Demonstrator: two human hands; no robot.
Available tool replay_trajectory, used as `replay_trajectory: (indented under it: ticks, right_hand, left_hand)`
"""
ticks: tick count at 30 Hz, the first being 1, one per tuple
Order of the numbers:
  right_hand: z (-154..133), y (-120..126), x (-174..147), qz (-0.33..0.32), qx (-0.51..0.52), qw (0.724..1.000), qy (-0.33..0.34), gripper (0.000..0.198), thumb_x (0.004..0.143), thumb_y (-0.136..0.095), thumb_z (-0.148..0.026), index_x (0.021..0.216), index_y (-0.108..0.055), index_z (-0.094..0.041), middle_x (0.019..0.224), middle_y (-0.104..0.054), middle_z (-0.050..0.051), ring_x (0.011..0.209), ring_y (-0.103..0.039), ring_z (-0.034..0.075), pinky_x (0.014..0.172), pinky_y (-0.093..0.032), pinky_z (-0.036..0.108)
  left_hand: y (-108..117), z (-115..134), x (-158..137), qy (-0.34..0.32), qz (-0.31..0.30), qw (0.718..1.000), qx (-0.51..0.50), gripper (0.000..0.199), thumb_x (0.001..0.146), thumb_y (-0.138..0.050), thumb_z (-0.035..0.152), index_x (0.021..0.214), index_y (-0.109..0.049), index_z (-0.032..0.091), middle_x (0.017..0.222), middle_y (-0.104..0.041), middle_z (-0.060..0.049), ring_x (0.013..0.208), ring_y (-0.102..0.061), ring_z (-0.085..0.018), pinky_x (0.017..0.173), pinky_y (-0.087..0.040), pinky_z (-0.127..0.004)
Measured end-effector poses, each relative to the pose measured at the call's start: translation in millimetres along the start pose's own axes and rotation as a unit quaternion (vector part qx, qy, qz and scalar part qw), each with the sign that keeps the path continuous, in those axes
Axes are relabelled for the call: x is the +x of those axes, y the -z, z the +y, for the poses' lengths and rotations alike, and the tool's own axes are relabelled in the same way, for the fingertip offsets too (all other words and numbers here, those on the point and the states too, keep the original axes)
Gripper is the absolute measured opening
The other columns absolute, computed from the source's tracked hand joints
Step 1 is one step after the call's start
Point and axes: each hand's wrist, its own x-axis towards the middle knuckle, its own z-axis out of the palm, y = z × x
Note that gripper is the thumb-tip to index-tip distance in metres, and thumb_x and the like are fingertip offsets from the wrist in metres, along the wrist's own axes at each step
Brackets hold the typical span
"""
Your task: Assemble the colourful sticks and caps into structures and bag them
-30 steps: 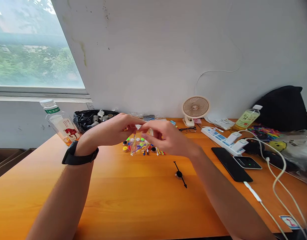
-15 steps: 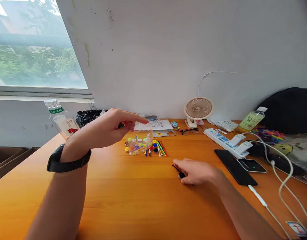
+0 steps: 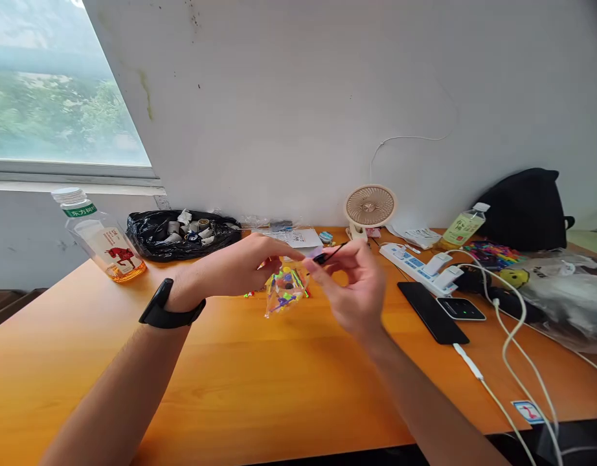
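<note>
My left hand [image 3: 247, 264], a black band on its wrist, pinches the top of a clear plastic bag [image 3: 283, 299]. Small yellow, purple and other bright plastic pieces show through the bag's film. My right hand [image 3: 357, 288] is closed on a small black piece with a thin rod [image 3: 322, 258], right beside the bag's mouth. The fingertips of both hands nearly meet there, and I cannot tell whether they touch. A few small coloured pieces [image 3: 250, 294] lie on the table, partly hidden behind the bag and my left hand.
On the left stand a drink bottle [image 3: 109, 249] and a black plastic bag [image 3: 138, 236] of scraps. A small fan [image 3: 370, 206] is at the wall. To the right lie a power strip [image 3: 415, 268], a black phone [image 3: 432, 312], white cables and a second bottle [image 3: 464, 226].
My right hand has lifted the black piece off the table and brought it up and left to the clear bag. My left hand has moved right with the bag. The view has shifted slightly.
</note>
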Motion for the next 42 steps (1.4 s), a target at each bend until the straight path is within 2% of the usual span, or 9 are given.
replay_trajectory:
  ticks: [8,17,22,27,30,33,36,39,42]
  right_hand:
    - [28,-18,-16,-0.022,-0.22,0.971,0.093,0.025,0.086,-0.083,-0.042,0.09,-0.067,-0.023,0.087,-0.071,0.004,0.093,-0.061,0.025,0.086,-0.048,0.041]
    - [26,26,9,-0.393,-0.17,0.9,0.084,0.007,0.101,-0.066,-0.029,0.098,-0.069,-0.023,0.1,-0.072,0.002,0.093,-0.064,0.019,0.087,-0.048,0.034]
    - [30,27,0,-0.359,-0.167,0.906,0.149,0.016,0.106,-0.054,-0.02,0.096,-0.067,-0.02,0.094,-0.07,0.006,0.091,-0.064,0.02,0.081,-0.05,0.033]
    - [26,35,-14,-0.31,-0.175,0.917,0.18,0.011,0.102,-0.059,-0.016,0.103,-0.068,-0.022,0.096,-0.07,0.007,0.092,-0.063,0.022,0.084,-0.052,0.036]
    - [21,34,-17,-0.283,-0.178,0.919,0.209,0.014,0.101,-0.06,-0.015,0.107,-0.068,-0.023,0.096,-0.069,0.006,0.091,-0.064,0.021,0.084,-0.053,0.036]
    - [26,30,-17,-0.26,-0.181,0.921,0.228,0.017,0.101,-0.06,-0.018,0.115,-0.067,-0.025,0.103,-0.067,0.007,0.093,-0.064,0.021,0.085,-0.054,0.036]
    - [45,34,-19,-0.189,-0.175,0.941,0.221,0.042,0.096,-0.07,-0.034,0.135,-0.057,-0.026,0.121,-0.061,0.011,0.095,-0.063,0.023,0.086,-0.054,0.04]
    - [75,43,-27,-0.054,-0.136,0.979,0.141,0.055,0.096,-0.062,-0.056,0.14,-0.049,-0.024,0.118,-0.056,0.01,0.083,-0.057,0.021,0.081,-0.053,0.041]
    - [102,50,-37,-0.07,-0.079,0.994,0.021,0.056,0.1,-0.046,-0.066,0.134,-0.051,-0.022,0.112,-0.056,0.008,0.076,-0.053,0.018,0.076,-0.05,0.037]
  left_hand:
    - [-1,0,0,-0.016,0.027,0.999,-0.004,0.049,0.087,-0.051,0.004,0.126,-0.074,0.021,0.089,-0.075,-0.005,0.069,-0.06,-0.014,0.064,-0.042,-0.022]
    - [2,-11,-5,-0.005,0.008,1.0,-0.008,0.045,0.092,-0.051,0.009,0.127,-0.074,0.023,0.1,-0.078,-0.005,0.078,-0.067,-0.016,0.071,-0.048,-0.025]
    - [-18,-9,-13,0.059,0.156,0.981,-0.096,0.042,0.106,-0.05,0.037,0.143,-0.063,0.024,0.133,-0.071,-0.009,0.114,-0.067,-0.024,0.094,-0.051,-0.031]
    - [-93,-17,-40,0.108,0.25,0.91,-0.313,0.065,0.104,-0.05,0.056,0.161,-0.038,0.026,0.154,-0.053,-0.015,0.131,-0.057,-0.029,0.105,-0.05,-0.043]
    - [-138,-23,-46,0.115,0.21,0.905,-0.351,0.093,0.081,-0.085,0.051,0.159,-0.04,0.027,0.158,-0.049,-0.015,0.142,-0.049,-0.033,0.114,-0.044,-0.043]
    - [-159,-26,-39,0.133,0.168,0.898,-0.385,0.063,0.078,-0.089,0.048,0.127,-0.068,0.016,0.118,-0.074,-0.014,0.106,-0.07,-0.028,0.091,-0.055,-0.036]
    - [-161,-26,-32,0.141,0.147,0.881,-0.427,0.047,0.082,-0.085,0.05,0.108,-0.073,0.012,0.094,-0.077,-0.01,0.084,-0.072,-0.022,0.077,-0.056,-0.032]
    - [-160,-26,-34,0.136,0.145,0.858,-0.473,0.057,0.077,-0.091,0.042,0.123,-0.069,0.015,0.113,-0.077,-0.014,0.1,-0.074,-0.027,0.089,-0.057,-0.036]
    - [-167,-25,-38,0.151,0.112,0.861,-0.473,0.058,0.075,-0.091,0.042,0.123,-0.071,0.015,0.112,-0.078,-0.015,0.099,-0.074,-0.029,0.09,-0.057,-0.038]
